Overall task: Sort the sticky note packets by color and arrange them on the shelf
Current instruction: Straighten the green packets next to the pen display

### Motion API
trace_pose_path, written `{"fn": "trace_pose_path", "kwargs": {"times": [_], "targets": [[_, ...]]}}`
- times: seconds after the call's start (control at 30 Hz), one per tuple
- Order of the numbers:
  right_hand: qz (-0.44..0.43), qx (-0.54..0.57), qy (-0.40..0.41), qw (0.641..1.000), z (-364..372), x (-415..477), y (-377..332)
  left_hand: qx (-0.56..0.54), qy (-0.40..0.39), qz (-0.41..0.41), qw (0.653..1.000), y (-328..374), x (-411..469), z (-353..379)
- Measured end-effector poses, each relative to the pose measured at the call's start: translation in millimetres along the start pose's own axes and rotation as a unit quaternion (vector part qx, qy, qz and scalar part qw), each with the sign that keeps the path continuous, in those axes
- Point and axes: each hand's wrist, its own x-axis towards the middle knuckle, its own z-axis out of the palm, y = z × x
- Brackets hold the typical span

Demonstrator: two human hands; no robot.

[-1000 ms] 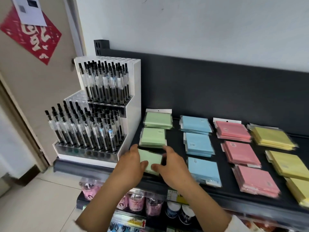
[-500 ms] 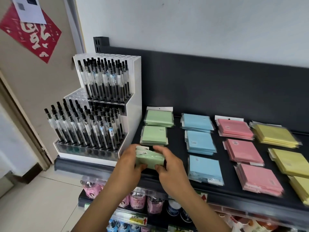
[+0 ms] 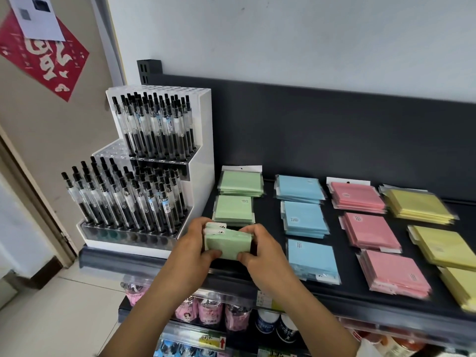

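A stack of green sticky note packets [image 3: 228, 244] is held up off the front left of the dark shelf [image 3: 268, 220]. My left hand [image 3: 193, 243] grips its left side and my right hand [image 3: 262, 249] grips its right side. Behind it lie two more green stacks [image 3: 233, 210] [image 3: 240, 180]. To the right run columns of blue packets [image 3: 304, 219], pink packets [image 3: 371, 229] and yellow packets [image 3: 443, 244], each in three stacks.
A white stepped pen display [image 3: 144, 176] full of black pens stands at the shelf's left end, close to my left hand. Bottles and packaged goods [image 3: 206, 310] fill the lower shelf. A door with a red paper [image 3: 43, 55] is at far left.
Both hands have gathered the front green packets, lifted them off the shelf and squared them into a stack between the palms.
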Motion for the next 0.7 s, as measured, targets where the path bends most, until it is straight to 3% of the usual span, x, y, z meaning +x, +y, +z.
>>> {"fn": "trace_pose_path", "kwargs": {"times": [0.13, 0.3, 0.57, 0.7], "targets": [[0.009, 0.072, 0.024, 0.997, -6, 6, -3, -0.081, 0.022, -0.022, 0.996, 6, 3, -1], [0.066, 0.097, 0.055, 0.992, -8, 13, 1, -0.086, 0.029, -0.078, 0.993, 11, 8, 7], [0.006, -0.196, 0.102, 0.975, 3, 16, -6, 0.166, -0.004, -0.052, 0.985, 8, 9, 21], [-0.010, -0.255, 0.072, 0.964, 5, 19, -10, 0.254, -0.027, -0.045, 0.966, 9, 11, 18]]}}
